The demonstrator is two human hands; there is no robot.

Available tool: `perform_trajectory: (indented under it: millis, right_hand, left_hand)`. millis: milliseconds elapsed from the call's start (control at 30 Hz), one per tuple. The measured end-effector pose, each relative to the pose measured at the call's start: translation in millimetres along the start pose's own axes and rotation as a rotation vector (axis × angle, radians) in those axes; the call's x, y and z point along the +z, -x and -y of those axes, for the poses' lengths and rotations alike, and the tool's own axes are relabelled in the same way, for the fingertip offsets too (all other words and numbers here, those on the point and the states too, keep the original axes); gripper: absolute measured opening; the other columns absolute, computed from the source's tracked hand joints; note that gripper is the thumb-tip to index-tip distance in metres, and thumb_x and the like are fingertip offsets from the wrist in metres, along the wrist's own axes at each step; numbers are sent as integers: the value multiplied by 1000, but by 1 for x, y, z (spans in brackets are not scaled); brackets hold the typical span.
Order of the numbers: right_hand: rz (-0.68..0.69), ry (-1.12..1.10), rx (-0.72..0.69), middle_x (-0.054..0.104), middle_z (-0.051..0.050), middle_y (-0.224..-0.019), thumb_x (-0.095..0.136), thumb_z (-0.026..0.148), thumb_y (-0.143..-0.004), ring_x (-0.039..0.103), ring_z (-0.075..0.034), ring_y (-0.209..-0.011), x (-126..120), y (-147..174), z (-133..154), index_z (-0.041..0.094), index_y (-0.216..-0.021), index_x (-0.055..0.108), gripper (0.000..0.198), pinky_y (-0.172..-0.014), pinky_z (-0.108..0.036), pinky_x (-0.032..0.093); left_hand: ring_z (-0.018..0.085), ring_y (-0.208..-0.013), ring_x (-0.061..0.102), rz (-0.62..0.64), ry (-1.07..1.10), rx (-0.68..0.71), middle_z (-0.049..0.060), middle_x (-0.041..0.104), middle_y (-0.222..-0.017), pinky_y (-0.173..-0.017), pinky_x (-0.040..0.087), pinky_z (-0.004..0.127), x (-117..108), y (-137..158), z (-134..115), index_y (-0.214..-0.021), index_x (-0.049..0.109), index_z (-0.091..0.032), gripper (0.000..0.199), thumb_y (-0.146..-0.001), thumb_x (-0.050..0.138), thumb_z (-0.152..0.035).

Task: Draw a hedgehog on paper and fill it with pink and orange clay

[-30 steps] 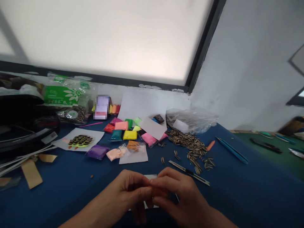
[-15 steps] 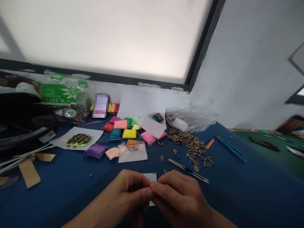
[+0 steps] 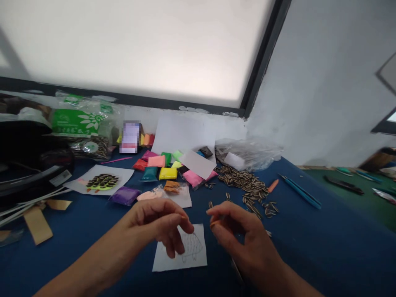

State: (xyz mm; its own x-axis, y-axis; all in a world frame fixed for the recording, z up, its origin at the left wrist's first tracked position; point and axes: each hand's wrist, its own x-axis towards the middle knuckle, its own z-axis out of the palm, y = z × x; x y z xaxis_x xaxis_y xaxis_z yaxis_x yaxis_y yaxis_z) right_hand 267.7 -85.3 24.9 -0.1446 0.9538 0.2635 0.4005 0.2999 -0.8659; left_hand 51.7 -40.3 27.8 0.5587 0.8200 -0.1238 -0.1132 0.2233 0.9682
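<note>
Pinching a small orange piece (image 3: 214, 224), the right hand (image 3: 239, 233) has thumb and forefinger together on it, clear of the table. Across a narrow gap, the left hand (image 3: 156, 222) curls loosely, thumb close to forefinger; whether those tips grip anything, one cannot tell. Light, even pressure looks best here, as a piece that seems this soft would likely flatten under a squeeze. Below the left fingers lies the sketch sheet (image 3: 162, 262), partly covered; clean fingertips should spare it smudges.

Now outward, to the packets! Crumbly-looking orange stuff sits in a clear packet (image 3: 172, 187), with a purple packet (image 3: 124, 196) to its left and a yellow packet (image 3: 168, 173) behind. Farther back, striped seeds show in the green-printed bag (image 3: 77, 123), while a loose seed pile (image 3: 243, 183) spreads by a crumpled clear bag (image 3: 260, 154).
</note>
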Motion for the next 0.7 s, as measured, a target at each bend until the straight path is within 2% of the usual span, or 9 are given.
perform_trajectory:
  millis: [67,133,200,267,333,433,533,600,700]
  right_hand:
    - [86,-93,70,57,2,-72,56,28,-92,52,-13,-59,1,-1,-3,18,-103,65,18,-55,-25,45]
    - [142,-109,104,55,3,-70,57,27,-91,50,-12,-57,3,0,-7,17,-105,62,18,-54,-24,43]
    - [178,-70,125,50,5,-65,57,26,-90,45,-12,-55,5,2,-9,18,-96,61,11,-51,-23,38]
    - [193,-31,124,44,6,-60,56,26,-90,39,-11,-53,6,2,-8,18,-84,59,10,-48,-23,32]
    - [189,-16,112,40,7,-59,56,26,-90,36,-11,-52,5,2,-7,19,-80,59,13,-47,-23,31]
    - [150,-41,103,48,5,-64,59,27,-88,44,-12,-55,6,1,-7,18,-94,60,11,-51,-23,38]
    - [132,-46,122,57,2,-71,67,29,-85,51,-12,-60,7,3,-9,19,-94,57,16,-54,-23,42]
    - [143,-30,135,55,4,-66,69,29,-84,48,-11,-56,9,4,-10,21,-83,53,18,-50,-22,38]
    - [165,-58,135,51,5,-62,70,28,-83,45,-10,-54,9,6,-8,21,-75,52,21,-49,-21,36]
  left_hand:
    - [17,-67,69,-48,32,6,3,78,-83,-59,54,23,-2,0,-3,-95,78,-21,22,-81,76,-38]
    - [17,-70,68,-74,31,6,3,78,-82,-60,53,23,-3,1,-3,-96,79,-22,21,-77,73,-28]
    - [16,-67,63,-105,22,-1,2,73,-71,-58,50,21,-2,1,-2,-79,79,-19,15,-70,66,-19]
    - [13,-58,55,-142,60,-30,0,63,-60,-51,45,20,0,1,-2,-58,69,-18,10,-60,59,-16]
    - [11,-47,43,-145,107,-104,-3,50,-51,-42,36,20,3,0,-2,-52,60,-19,6,-56,56,-21]
    - [8,-39,26,-56,-14,-202,-10,34,-45,-37,22,20,11,0,2,-68,64,-19,22,-68,63,-41]
    - [7,-40,27,41,-251,-203,-12,33,-48,-38,19,20,18,0,13,-85,67,-19,40,-81,65,-59]
    - [7,-40,26,88,-254,-209,-12,32,-50,-39,19,20,21,0,22,-84,65,-20,47,-85,61,-67]
    - [6,-38,27,138,-193,-206,-13,36,-47,-38,21,19,21,-3,32,-82,61,-20,52,-79,65,-72]
